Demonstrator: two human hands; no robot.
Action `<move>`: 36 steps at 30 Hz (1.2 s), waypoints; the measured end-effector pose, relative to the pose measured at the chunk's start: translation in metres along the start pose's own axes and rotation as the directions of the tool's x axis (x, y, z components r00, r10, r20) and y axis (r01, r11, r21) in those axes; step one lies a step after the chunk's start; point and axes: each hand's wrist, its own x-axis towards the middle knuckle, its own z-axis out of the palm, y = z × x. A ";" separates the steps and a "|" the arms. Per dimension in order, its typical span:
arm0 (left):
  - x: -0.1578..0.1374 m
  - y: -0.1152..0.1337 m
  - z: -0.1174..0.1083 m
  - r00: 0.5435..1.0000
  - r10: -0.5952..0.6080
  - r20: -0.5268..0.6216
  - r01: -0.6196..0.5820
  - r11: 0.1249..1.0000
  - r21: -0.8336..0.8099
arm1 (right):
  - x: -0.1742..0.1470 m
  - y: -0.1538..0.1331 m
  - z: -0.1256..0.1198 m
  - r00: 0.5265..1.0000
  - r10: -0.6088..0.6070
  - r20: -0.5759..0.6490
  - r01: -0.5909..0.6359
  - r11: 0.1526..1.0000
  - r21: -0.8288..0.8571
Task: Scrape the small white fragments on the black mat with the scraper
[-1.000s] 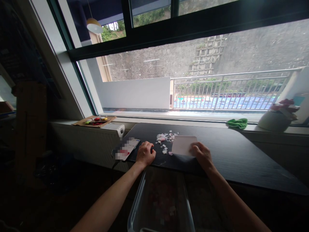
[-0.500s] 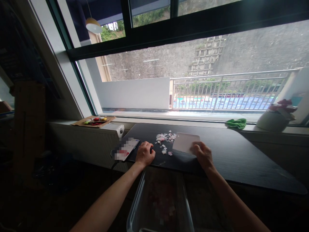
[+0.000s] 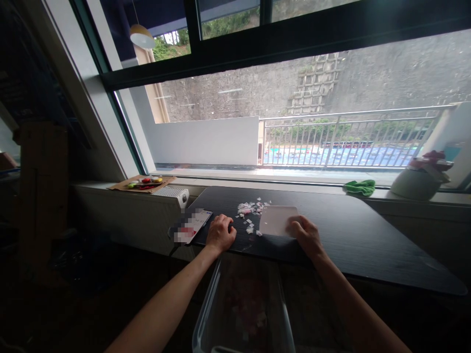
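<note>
My right hand (image 3: 306,235) grips the right edge of a flat white scraper-like sheet with rounded corners (image 3: 276,219), tilted over the dark table; its fingertips are slightly blurred. The sheet's left edge is close beside a loose heap of small white and pinkish paper scraps (image 3: 250,208), and a few scraps lie apart nearer the front edge. My left hand (image 3: 221,232) rests on the table left of the scraps, fingers loosely bent, thumb and forefinger apart, with nothing seen in it. Below the table edge stands a clear plastic bin (image 3: 204,314) with more scraps dimly visible inside.
A phone (image 3: 194,226) lies at the left corner of the black table (image 3: 353,240). Along the windowsill are a brown board with colourful items (image 3: 145,183), a green cloth (image 3: 359,188) and a rounded pale vessel (image 3: 414,182). A window fills the back.
My right hand has shifted slightly left with the white sheet, whose left edge is now closer to the scraps. My left hand has barely moved.
</note>
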 end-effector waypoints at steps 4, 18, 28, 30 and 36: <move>0.000 0.000 0.000 1.000 0.001 -0.004 -0.001 1.000 -0.002 | 0.001 0.001 -0.002 0.997 0.011 -0.081 -0.013 0.999 -0.030; 0.000 0.001 0.002 0.999 0.013 -0.033 -0.013 1.000 -0.020 | -0.017 -0.002 -0.073 0.986 0.165 -0.032 -0.168 0.970 -0.176; 0.000 -0.001 0.000 0.999 0.024 -0.022 -0.024 1.000 -0.003 | -0.011 -0.020 -0.104 0.983 0.182 -0.025 -0.184 0.979 -0.088; 0.000 -0.002 0.001 0.999 0.031 -0.031 -0.031 0.999 -0.004 | -0.008 -0.016 -0.105 0.981 0.191 0.027 -0.189 0.980 -0.064; 0.000 -0.005 0.003 0.999 0.032 -0.038 -0.032 0.999 -0.006 | -0.003 -0.002 -0.114 0.950 0.251 0.184 -0.254 0.967 -0.010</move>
